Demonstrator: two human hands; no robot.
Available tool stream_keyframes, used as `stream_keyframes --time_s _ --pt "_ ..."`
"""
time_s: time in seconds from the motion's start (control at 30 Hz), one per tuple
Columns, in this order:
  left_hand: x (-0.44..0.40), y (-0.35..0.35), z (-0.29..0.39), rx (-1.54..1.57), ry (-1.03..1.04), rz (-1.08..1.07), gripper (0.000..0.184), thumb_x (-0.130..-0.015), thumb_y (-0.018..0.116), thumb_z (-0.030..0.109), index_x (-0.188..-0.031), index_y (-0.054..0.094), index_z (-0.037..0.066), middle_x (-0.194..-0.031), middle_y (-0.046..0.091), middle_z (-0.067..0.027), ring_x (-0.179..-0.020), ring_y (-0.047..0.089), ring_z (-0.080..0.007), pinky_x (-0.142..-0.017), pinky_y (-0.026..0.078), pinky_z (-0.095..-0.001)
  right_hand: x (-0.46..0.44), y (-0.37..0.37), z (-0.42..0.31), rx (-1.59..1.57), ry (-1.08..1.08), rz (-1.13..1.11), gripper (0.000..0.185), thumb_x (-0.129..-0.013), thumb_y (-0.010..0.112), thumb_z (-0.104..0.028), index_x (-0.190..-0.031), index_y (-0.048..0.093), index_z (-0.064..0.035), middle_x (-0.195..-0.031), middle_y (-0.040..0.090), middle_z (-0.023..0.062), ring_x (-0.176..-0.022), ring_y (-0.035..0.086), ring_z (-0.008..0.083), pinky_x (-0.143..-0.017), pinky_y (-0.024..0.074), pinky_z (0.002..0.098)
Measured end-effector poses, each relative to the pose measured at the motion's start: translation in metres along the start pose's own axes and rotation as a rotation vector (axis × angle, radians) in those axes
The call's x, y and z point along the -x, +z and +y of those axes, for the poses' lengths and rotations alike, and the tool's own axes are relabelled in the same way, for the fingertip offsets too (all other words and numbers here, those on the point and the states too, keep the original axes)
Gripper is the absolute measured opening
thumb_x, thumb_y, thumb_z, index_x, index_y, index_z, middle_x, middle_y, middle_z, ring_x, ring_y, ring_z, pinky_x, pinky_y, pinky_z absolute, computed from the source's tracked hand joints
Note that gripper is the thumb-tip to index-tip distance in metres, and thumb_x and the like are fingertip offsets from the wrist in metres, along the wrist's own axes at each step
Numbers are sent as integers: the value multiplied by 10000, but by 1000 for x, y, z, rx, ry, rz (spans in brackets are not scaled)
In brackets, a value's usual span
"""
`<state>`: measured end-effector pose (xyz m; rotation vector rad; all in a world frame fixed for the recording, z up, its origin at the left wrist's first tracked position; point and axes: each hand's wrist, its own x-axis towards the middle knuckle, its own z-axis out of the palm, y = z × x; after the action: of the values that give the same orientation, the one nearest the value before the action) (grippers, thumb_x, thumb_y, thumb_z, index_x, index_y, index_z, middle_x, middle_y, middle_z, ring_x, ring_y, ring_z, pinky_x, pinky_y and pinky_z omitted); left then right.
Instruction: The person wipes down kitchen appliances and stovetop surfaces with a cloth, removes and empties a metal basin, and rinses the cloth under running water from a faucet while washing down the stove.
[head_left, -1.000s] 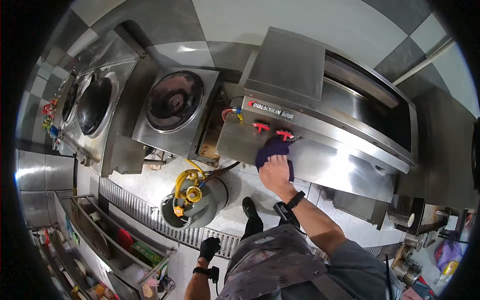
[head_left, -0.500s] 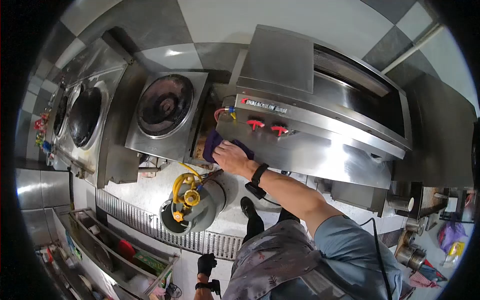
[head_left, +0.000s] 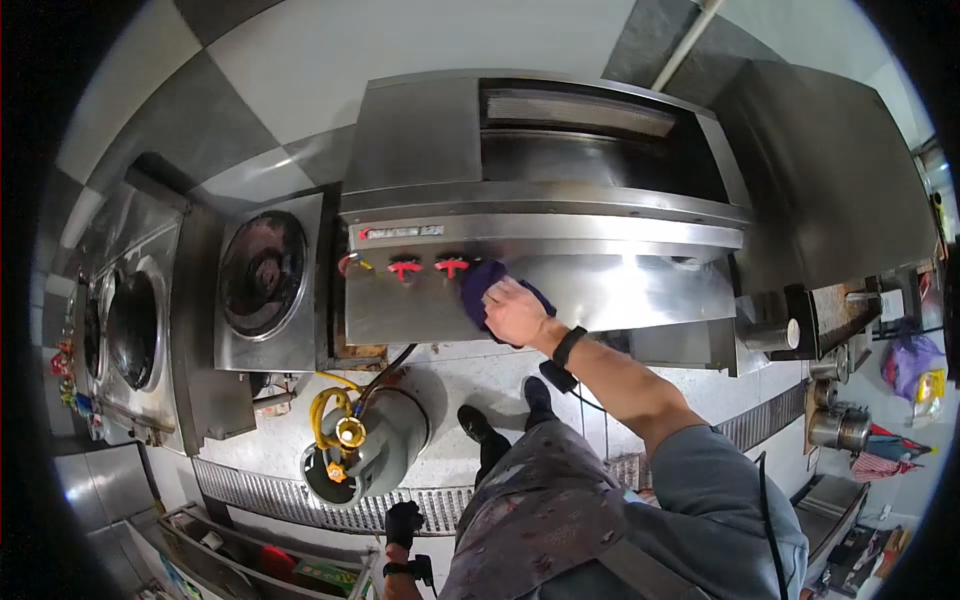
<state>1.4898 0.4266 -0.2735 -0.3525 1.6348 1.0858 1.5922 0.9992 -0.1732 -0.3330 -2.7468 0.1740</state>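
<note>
My right hand presses a dark purple cloth against the steel front panel of a griddle-like cooker. Its fingers are bent over the cloth, just right of two red knobs. Low in the view hangs my left hand, in a black glove, its fingers curled and nothing visible in them. The floor lies below it, away from the cooker.
A grey gas cylinder with a yellow hose stands on the floor at left. Beyond it is a round burner. Shelving with kitchen items fills the lower left. Steel pots stand at right.
My right hand and the cloth have moved right along the panel, from its left end to beside the red knobs. The view has shifted right; my left hand still hangs low.
</note>
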Motion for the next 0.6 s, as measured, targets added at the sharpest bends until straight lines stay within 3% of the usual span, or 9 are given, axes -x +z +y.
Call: stream_keyframes --time_s 0.13,0.2,0.27,0.33,0.37,0.43,0.5,0.57,0.6 --pt "1 31 12 -241 105 -60 193 -950 578 161 -794 655 78 -681 642 -56 -589 650 -187 -516 500 -328 16 -3 23 -25 22 -122 278 -776 684 -266 -917 687 -26 -971 654 132 -1026 615 297 -1002 445 428" --pt "1 37 12 -427 166 -108 240 -972 538 181 -794 663 80 -691 657 -60 -598 664 -182 -518 514 -332 33 -5 36 2 55 66 319 -781 694 -277 -960 691 -13 -984 657 139 -1038 615 311 -1030 431 435" --pt "-16 34 -2 -784 438 -176 198 -935 587 210 -801 681 99 -709 682 -86 -644 695 -226 -569 540 -379 57 -24 56 -7 167 -11 334 -793 689 -276 -988 697 -5 -1000 661 143 -1051 614 316 -1040 427 442" --pt "-22 43 2 -1764 794 -258 257 -901 665 314 -903 738 68 -819 739 -87 -702 725 -237 -639 578 -345 87 -47 78 -32 301 -93 346 -822 676 -277 -1019 708 5 -1038 663 151 -1080 611 325 -1060 419 448" --pt "-37 35 -17 -1196 525 -240 287 -926 656 327 -893 730 51 -778 726 -80 -647 714 -215 -601 573 -333 106 -53 89 19 318 -87 346 -819 677 -276 -1019 706 4 -1046 663 153 -1085 608 328 -1063 417 445" --pt "-42 46 -19 -1008 452 -231 217 -887 663 300 -866 718 91 -777 720 -94 -699 715 -264 -636 567 -388 147 -71 109 90 356 -79 336 -806 685 -275 -1002 699 -3 -1057 661 159 -1095 603 336 -1067 415 438" --pt "-43 67 -5 -1390 523 -271 144 -842 678 272 -836 705 130 -781 712 -116 -753 717 -311 -669 566 -442 195 -77 134 73 452 -43 294 -784 686 -267 -941 721 -21 -1021 665 162 -1098 607 323 -1052 431 446" --pt "-59 80 -5 -1116 490 -281 143 -807 701 267 -803 683 125 -757 692 -123 -719 701 -317 -639 549 -448 239 -107 153 176 442 -147 219 -777 675 -253 -817 738 -47 -1041 678 161 -1096 610 310 -1049 439 475" --pt "-56 87 2 -1179 558 -268 149 -785 715 260 -779 664 120 -736 676 -126 -697 690 -321 -619 536 -452 268 -107 170 183 493 -200 232 -791 667 -249 -849 737 -35 -1050 682 164 -1106 606 330 -1060 432 488"
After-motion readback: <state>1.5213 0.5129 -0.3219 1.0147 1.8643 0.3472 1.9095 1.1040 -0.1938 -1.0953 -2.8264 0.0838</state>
